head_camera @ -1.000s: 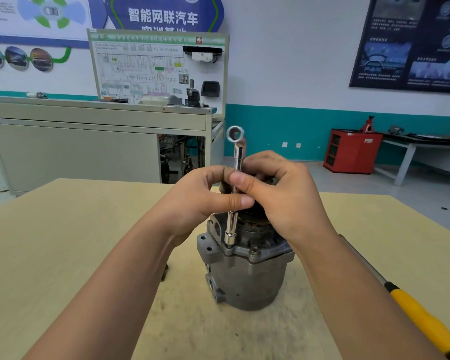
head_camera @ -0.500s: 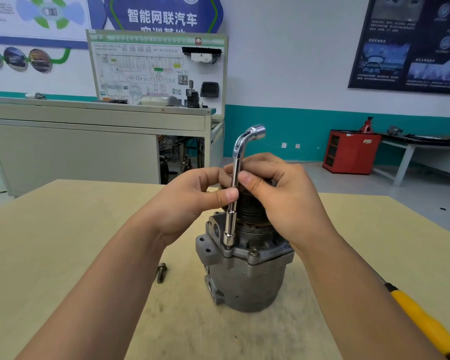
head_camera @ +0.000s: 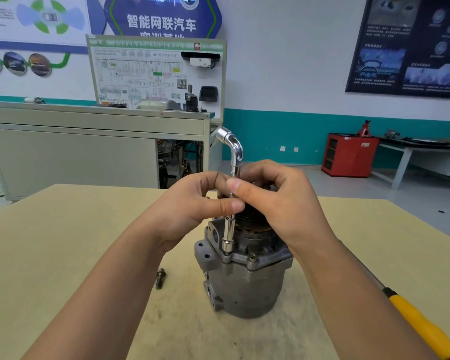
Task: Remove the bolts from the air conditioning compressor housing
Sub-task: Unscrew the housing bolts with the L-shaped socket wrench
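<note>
A grey metal compressor housing (head_camera: 247,287) stands upright on the tan table (head_camera: 63,242). A chrome L-shaped socket wrench (head_camera: 229,229) stands vertically with its lower socket on a bolt at the housing's front left rim. My left hand (head_camera: 192,203) and my right hand (head_camera: 278,201) both pinch the wrench shaft between thumb and fingers, just above the housing. The bent top of the wrench points left and away. Another bolt (head_camera: 252,258) sits in the rim to the right. A loose bolt (head_camera: 160,278) lies on the table left of the housing.
A yellow-handled tool (head_camera: 424,326) lies on the table at the right, partly under my right forearm. Beyond the table stand a grey cabinet (head_camera: 76,152) with a training board, a red cabinet (head_camera: 350,154) and a workbench (head_camera: 421,152) by the wall.
The wrench has turned on its bolt: its bent top faced me a second ago, then pointed right, and now points left. Both hands stay on the shaft.
</note>
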Demonstrator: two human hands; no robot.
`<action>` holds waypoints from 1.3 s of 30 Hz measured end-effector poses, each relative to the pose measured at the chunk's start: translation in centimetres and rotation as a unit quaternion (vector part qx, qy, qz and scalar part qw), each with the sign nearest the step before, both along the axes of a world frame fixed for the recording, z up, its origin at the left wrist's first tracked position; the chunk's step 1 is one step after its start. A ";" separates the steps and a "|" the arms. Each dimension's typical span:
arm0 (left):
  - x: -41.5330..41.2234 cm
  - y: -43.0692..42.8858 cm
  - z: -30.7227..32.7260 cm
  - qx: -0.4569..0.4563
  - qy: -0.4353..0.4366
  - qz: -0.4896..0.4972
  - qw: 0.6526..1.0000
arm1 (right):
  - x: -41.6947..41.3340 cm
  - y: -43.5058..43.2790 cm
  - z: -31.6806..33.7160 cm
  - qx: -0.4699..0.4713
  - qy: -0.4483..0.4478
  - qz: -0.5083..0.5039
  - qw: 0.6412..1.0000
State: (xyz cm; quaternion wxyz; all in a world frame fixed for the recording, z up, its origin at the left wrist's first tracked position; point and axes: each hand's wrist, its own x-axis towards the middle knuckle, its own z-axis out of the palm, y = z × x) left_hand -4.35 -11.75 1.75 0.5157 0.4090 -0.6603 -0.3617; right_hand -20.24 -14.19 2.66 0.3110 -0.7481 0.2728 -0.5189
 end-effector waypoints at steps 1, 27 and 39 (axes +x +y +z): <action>-0.2 0.1 0.1 -0.002 -0.002 0.000 1.000 | 0.0 0.0 0.0 0.004 0.001 -0.005 1.000; 0.1 -0.4 -0.4 -0.009 -0.024 -0.020 0.999 | 0.2 -0.2 0.2 -0.036 0.072 -0.034 0.996; -0.4 -0.4 -0.2 -0.018 0.029 0.014 0.999 | 0.3 0.0 0.3 -0.009 0.031 -0.025 0.999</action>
